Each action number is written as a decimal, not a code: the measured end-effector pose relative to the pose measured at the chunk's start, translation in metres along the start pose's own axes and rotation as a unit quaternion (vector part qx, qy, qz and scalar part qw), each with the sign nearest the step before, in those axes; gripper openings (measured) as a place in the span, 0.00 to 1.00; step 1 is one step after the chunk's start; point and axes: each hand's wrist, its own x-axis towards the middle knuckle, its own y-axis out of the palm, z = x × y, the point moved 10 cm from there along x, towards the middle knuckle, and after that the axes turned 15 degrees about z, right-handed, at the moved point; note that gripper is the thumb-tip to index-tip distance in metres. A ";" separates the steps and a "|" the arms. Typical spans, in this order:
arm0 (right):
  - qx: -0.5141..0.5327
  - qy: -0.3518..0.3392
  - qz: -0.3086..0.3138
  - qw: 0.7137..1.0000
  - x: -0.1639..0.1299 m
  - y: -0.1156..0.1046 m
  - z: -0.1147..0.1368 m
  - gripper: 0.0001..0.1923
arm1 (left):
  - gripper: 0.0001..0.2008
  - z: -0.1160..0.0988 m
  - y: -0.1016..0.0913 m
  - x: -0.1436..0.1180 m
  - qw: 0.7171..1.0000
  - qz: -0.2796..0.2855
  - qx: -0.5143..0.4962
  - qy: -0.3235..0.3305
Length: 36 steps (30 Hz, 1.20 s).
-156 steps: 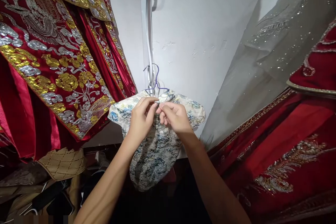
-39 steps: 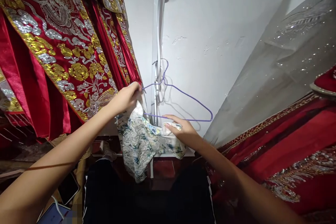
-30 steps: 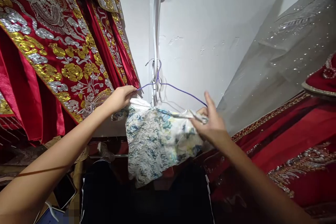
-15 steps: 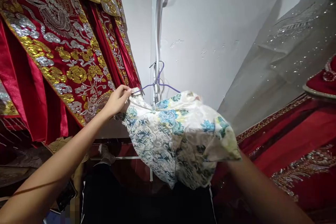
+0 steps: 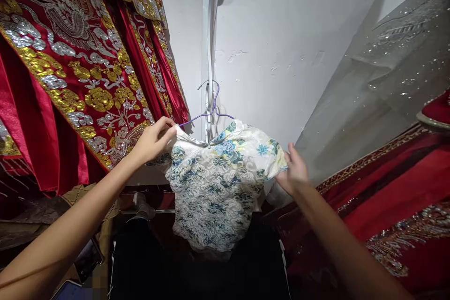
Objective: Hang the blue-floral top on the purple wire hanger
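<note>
A white short-sleeved blouse (image 5: 214, 187) with blue, green and yellow flowers hangs on a purple hanger (image 5: 214, 103). The hanger's hook rises out of the neckline. My left hand (image 5: 154, 139) is closed, pinching the blouse's left shoulder by the collar, where the hanger arm enters. On the other side, my right hand (image 5: 294, 169) has its fingers at the hem of the right sleeve and appears to grip the fabric edge; its thumb is partly hidden. Inside the blouse, most of the hanger's arms are out of sight.
Red garments with gold and silver embroidery (image 5: 100, 98) hang at left. A sheer, glittering grey fabric (image 5: 379, 79) and a red beaded garment (image 5: 393, 197) are at right. Behind the hanger stand a white wall (image 5: 274, 28) and a narrow vertical strip (image 5: 210, 56).
My right hand has moved from the right shoulder out to the sleeve's hem. The right side of the blouse has dropped and straightened, while my left hand stays at the collar.
</note>
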 end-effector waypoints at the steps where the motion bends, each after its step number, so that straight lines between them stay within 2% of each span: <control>1: 0.004 0.023 0.012 1.000 -0.001 -0.002 0.001 0.23 | 0.18 -0.004 0.000 0.001 1.000 0.005 0.020 -0.001; 4: -0.027 0.049 0.014 0.998 -0.001 0.000 0.018 0.19 | 0.18 -0.018 -0.010 0.014 0.998 -0.023 0.057 -0.007; 7: -0.021 -0.005 -0.037 0.999 0.000 0.007 0.044 0.17 | 0.18 -0.036 -0.024 0.038 0.995 -0.076 0.064 -0.001; 9: -0.002 -0.041 -0.068 0.997 -0.004 0.012 0.055 0.18 | 0.17 -0.051 -0.029 0.052 0.993 -0.091 0.076 0.015; 13: -0.002 -0.071 -0.091 0.993 -0.024 0.022 0.059 0.19 | 0.15 -0.078 -0.014 0.066 0.993 -0.036 0.089 0.067; 15: -0.006 -0.083 -0.078 0.994 -0.033 0.028 0.062 0.17 | 0.15 -0.082 -0.006 0.064 0.993 -0.020 0.092 0.075; 17: -0.008 -0.090 -0.076 0.993 -0.039 0.030 0.068 0.16 | 0.15 -0.085 -0.005 0.057 0.992 -0.032 0.090 0.084; 22: 0.002 -0.059 -0.117 0.991 -0.047 0.020 0.073 0.17 | 0.17 -0.088 -0.022 0.033 0.988 -0.097 0.058 0.108; 24: -0.035 -0.043 -0.140 0.989 -0.062 0.015 0.074 0.18 | 0.18 -0.090 -0.028 0.023 0.989 -0.099 0.044 0.102; 26: -0.135 -0.051 -0.139 0.980 -0.083 0.018 0.082 0.18 | 0.20 -0.090 -0.024 0.017 0.994 -0.058 0.014 0.090; 27: -0.201 -0.063 -0.099 0.973 -0.092 0.030 0.088 0.18 | 0.20 -0.090 -0.019 0.014 0.996 -0.030 -0.007 0.083; 28: -0.266 -0.076 -0.020 0.961 -0.099 0.052 0.092 0.17 | 0.20 -0.089 -0.014 0.011 0.997 0.000 -0.030 0.075; 29: -0.322 -0.084 0.093 0.938 -0.108 0.081 0.092 0.17 | 0.18 -0.089 -0.008 0.008 0.996 0.029 -0.051 0.065; 31: -0.386 -0.069 0.346 0.853 -0.136 0.143 0.079 0.25 | 0.17 -0.088 0.002 0.000 0.993 0.075 -0.079 0.051; 32: -0.395 -0.047 0.444 0.803 -0.152 0.164 0.071 0.31 | 0.19 -0.088 0.008 -0.004 0.990 0.099 -0.089 0.050; 33: -0.399 -0.028 0.506 0.764 -0.162 0.177 0.065 0.34 | 0.21 -0.090 0.014 -0.008 0.985 0.127 -0.098 0.056; 34: -0.403 -0.013 0.537 0.741 -0.165 0.184 0.062 0.34 | 0.22 -0.093 0.019 -0.013 0.980 0.155 -0.108 0.067; 35: -0.409 -0.006 0.544 0.733 -0.161 0.185 0.058 0.31 | 0.21 -0.097 0.024 -0.018 0.973 0.179 -0.118 0.083; 36: -0.422 -0.009 0.530 0.735 -0.150 0.183 0.056 0.27 | 0.19 -0.102 0.028 -0.023 0.966 0.200 -0.126 0.102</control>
